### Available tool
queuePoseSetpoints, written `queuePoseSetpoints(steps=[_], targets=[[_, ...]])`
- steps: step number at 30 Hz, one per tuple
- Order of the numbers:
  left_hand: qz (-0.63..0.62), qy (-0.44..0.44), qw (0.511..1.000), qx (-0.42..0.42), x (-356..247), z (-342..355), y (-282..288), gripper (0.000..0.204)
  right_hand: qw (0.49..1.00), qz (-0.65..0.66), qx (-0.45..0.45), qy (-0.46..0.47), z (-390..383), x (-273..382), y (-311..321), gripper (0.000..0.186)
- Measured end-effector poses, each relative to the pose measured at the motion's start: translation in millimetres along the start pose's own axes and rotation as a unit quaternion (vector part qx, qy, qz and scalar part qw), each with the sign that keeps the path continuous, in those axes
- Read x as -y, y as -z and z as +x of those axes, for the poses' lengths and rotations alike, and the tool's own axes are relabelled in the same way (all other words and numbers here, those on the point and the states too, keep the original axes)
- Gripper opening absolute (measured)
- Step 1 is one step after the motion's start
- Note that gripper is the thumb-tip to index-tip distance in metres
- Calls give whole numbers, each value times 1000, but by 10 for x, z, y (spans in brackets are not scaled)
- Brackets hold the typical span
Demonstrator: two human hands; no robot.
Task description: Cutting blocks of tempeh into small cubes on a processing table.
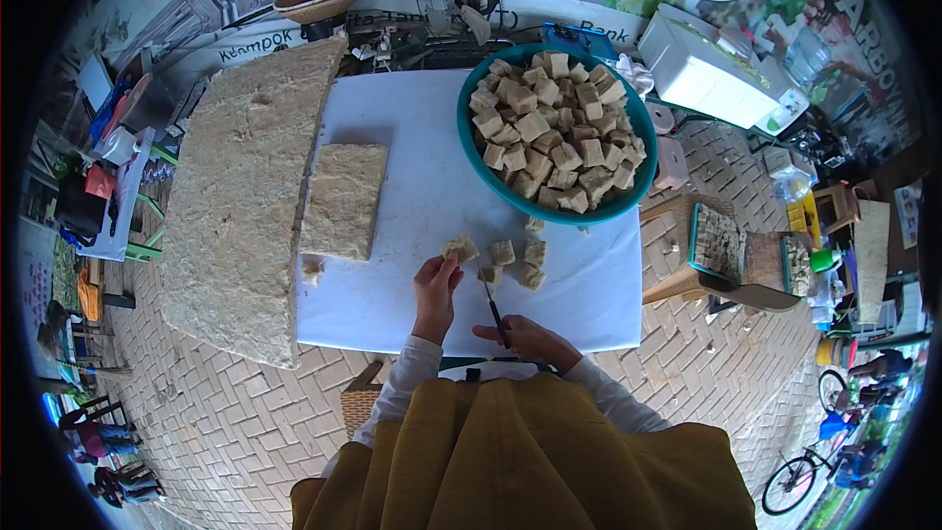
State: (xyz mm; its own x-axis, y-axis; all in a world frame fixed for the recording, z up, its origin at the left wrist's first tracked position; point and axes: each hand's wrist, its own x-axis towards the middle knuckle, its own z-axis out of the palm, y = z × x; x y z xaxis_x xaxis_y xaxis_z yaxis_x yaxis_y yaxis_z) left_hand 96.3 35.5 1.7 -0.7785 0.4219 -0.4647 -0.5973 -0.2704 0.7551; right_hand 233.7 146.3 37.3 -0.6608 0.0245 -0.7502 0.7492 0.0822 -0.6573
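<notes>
Between the fingertips of my left hand (pixel 437 285) is a small tan rockwool piece (pixel 460 249), lifted over the white-covered table (pixel 422 186). My right hand (pixel 530 342) grips a knife (pixel 497 322) by its black handle, blade pointing away from me. The blade's tip lies at or over a cut rockwool cube (pixel 491 275); whether they touch I cannot tell. Several more cubes (pixel 533 253) sit loosely just right of it. A thick rectangular rockwool block (pixel 343 201) rests to the left of my left hand, with a small offcut (pixel 312 270) by its near edge.
A large rockwool slab (pixel 240 196) spans the left side, overhanging the table's front edge. Heaped cubes fill a teal basin (pixel 473 159) at the back right. Beyond stand a fan (pixel 457 0) and a white box (pixel 706 69). Filled trays (pixel 719 238) sit on a wooden chair at right.
</notes>
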Motion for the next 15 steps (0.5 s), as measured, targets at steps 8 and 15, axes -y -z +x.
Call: queuePoseSetpoints(steps=[8,15], targets=[[37,0,999,24,46,-100,-106,27,1000,-12,14,-10,45,107,4,67],[43,2,998,49,6,-142,-144,22,1000,-15,-23,9,65,69,27,65]])
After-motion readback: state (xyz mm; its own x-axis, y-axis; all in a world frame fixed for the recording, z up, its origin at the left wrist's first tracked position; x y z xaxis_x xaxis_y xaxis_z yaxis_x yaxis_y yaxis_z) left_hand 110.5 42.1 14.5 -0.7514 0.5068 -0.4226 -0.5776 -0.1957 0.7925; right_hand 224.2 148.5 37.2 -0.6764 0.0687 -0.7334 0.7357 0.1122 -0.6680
